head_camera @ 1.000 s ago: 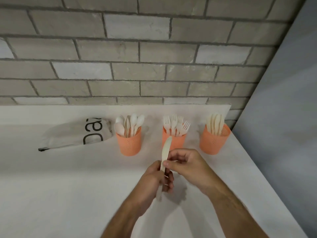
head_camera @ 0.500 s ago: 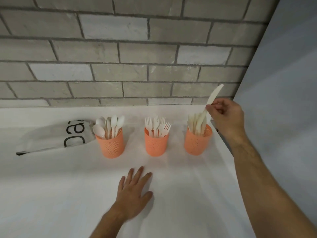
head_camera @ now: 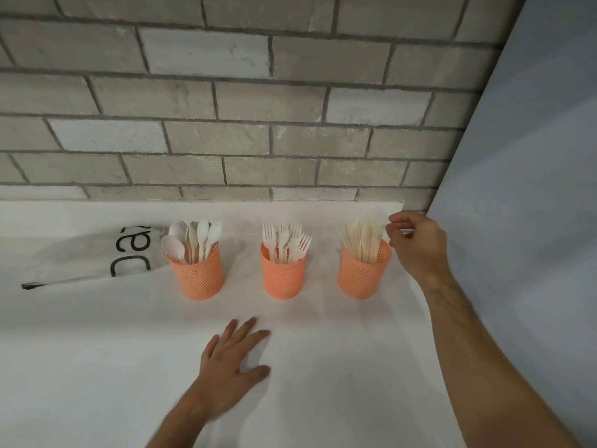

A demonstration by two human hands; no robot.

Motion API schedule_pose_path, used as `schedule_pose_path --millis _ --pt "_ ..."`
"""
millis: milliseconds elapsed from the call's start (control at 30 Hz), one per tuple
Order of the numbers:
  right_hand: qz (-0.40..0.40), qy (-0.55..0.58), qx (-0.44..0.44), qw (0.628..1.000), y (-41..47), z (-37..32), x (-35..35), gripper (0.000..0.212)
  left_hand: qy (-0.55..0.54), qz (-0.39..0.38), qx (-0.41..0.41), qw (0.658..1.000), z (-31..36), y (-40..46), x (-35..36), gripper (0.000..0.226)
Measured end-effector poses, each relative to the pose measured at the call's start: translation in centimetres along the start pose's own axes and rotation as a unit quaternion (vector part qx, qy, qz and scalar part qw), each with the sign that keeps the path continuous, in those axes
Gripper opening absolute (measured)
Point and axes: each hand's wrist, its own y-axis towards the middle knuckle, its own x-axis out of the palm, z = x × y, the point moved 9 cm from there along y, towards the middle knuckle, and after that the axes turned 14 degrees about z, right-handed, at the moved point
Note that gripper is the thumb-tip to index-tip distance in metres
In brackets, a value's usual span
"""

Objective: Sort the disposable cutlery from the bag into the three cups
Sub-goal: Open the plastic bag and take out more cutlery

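Observation:
Three orange perforated cups stand in a row on the white table. The left cup (head_camera: 197,274) holds spoons (head_camera: 193,237), the middle cup (head_camera: 283,274) holds forks (head_camera: 286,242), and the right cup (head_camera: 363,273) holds knives (head_camera: 363,242). The bag (head_camera: 84,257), white with black lettering, lies flat to the left of the cups. My right hand (head_camera: 418,245) hovers just right of the knife cup's rim, fingers loosely curled with a gap between thumb and forefinger, holding nothing. My left hand (head_camera: 232,360) rests flat on the table in front of the cups.
A grey brick wall (head_camera: 258,124) rises right behind the table. A plain grey panel (head_camera: 533,189) closes off the right side, close to the table's right edge (head_camera: 416,299).
My right hand carried a knife from the centre to the right cup and let it go; the knife now stands in that cup. My left hand dropped flat onto the table.

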Motion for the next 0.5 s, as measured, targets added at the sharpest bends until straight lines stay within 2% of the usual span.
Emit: schedule_pose_path --millis 67,133,200,267,367,500 --pt "0.008 0.016 -0.004 1.000 -1.2 -0.7 -0.4 0.016 -0.047 0.033 -0.004 0.998 0.2 0.0 -0.7 0.052" --pt "0.009 0.044 -0.013 0.999 -2.9 -2.0 -0.3 0.018 -0.143 0.088 -0.036 0.985 0.0 -0.3 -2.1 0.029" --pt "-0.004 0.091 -0.012 0.996 -5.2 -3.7 0.3 0.020 -0.238 0.128 -0.106 0.957 -1.1 -1.1 -3.5 0.029" --pt "-0.034 0.120 -0.015 0.992 -7.7 -5.7 1.6 0.017 -0.275 0.154 -0.154 0.937 -2.2 -1.8 -5.2 0.030" --pt "-0.093 0.179 -0.019 0.979 -11.9 -9.4 4.6 0.021 -0.298 0.191 -0.182 0.918 -3.9 -2.7 -8.3 0.029" --pt "-0.171 0.248 -0.011 0.953 -18.4 -14.0 9.8 0.016 -0.306 0.235 -0.201 0.901 -7.8 -3.6 -12.8 0.028"
